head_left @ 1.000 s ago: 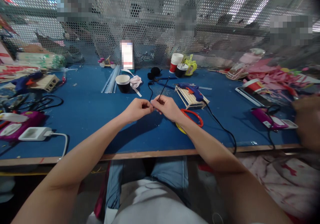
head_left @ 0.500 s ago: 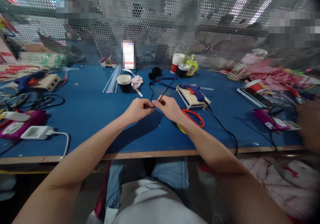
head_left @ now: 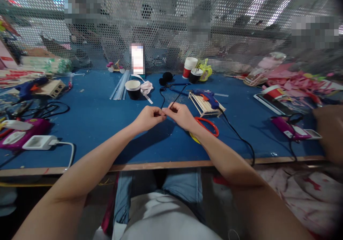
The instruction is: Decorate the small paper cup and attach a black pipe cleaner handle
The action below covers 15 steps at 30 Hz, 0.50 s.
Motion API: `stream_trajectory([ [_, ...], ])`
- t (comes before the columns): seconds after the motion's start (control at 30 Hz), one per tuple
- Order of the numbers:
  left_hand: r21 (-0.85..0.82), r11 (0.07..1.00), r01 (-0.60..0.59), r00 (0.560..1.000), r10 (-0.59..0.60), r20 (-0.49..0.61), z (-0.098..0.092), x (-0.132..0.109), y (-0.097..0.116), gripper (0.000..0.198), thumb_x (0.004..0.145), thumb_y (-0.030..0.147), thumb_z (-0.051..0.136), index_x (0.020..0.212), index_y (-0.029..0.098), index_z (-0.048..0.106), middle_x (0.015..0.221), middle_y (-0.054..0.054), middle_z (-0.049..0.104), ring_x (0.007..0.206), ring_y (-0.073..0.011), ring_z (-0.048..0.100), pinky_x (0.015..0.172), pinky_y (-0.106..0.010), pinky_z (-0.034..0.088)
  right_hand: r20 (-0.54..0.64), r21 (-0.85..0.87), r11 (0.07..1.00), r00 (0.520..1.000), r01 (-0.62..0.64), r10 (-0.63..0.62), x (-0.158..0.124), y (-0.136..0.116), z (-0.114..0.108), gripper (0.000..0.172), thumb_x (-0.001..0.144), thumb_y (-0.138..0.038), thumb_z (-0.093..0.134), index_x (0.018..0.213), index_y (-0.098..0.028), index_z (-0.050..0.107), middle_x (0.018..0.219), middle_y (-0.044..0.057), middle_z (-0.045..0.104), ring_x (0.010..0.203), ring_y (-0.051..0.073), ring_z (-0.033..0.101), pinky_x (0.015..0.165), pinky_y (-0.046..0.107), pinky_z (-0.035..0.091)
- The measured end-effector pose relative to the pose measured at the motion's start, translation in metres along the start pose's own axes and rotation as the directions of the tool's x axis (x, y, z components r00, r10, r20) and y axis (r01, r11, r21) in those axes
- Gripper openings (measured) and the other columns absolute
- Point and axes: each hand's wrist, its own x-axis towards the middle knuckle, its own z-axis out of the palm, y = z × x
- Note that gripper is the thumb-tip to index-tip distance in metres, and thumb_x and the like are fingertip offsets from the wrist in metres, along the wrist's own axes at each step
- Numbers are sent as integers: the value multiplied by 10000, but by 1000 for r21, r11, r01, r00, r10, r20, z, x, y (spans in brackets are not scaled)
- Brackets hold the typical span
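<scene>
Over the blue table, my left hand [head_left: 150, 117] and my right hand [head_left: 180, 115] meet at the fingertips, both closed in a pinch. A thin black strand [head_left: 179, 95] rises fairly straight from the right fingers. A second, curved black length [head_left: 163, 99] runs up from beside the left fingertips toward two black fuzzy balls [head_left: 167, 77]. Whether both lengths are one piece is hidden by the fingers. Right of my right hand lies a blue glue gun [head_left: 205, 96] on a small wooden stick rack [head_left: 199, 104]. A red ring [head_left: 211, 124] sits partly behind my right forearm.
A black paper cup [head_left: 133, 91] with white ribbon [head_left: 146, 87] stands ahead, by clear glue sticks [head_left: 120, 86]. Purple power strips [head_left: 286, 128] lie at both sides. The glue gun's cord [head_left: 238, 136] crosses the right side. Another person's blurred hand [head_left: 331, 133] is at far right.
My hands stay together with hardly any movement; the left fingertips shift very slightly. The other person's blurred hand at the right edge has moved slightly left.
</scene>
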Motion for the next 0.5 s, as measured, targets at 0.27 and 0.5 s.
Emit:
stream_trajectory([
  [0.27,-96,993,63,998,-61,23,-1,0,3,215,651,328,609,623,118,570,539,30,463,490,-55,343,476,-210,243,41,31,999,998,-42,41,-1,-3,-1,331,741,-488,549,697,-163,502,527,-27,490,463,83,425,455,215,333],
  [0.5,95,995,-15,999,20,-43,-1,0,1,177,668,295,575,633,122,591,528,23,474,489,-64,362,472,-200,267,-68,-140,990,997,15,-25,0,-2,1,350,748,-497,526,656,-159,514,568,-10,504,527,92,419,514,226,327],
])
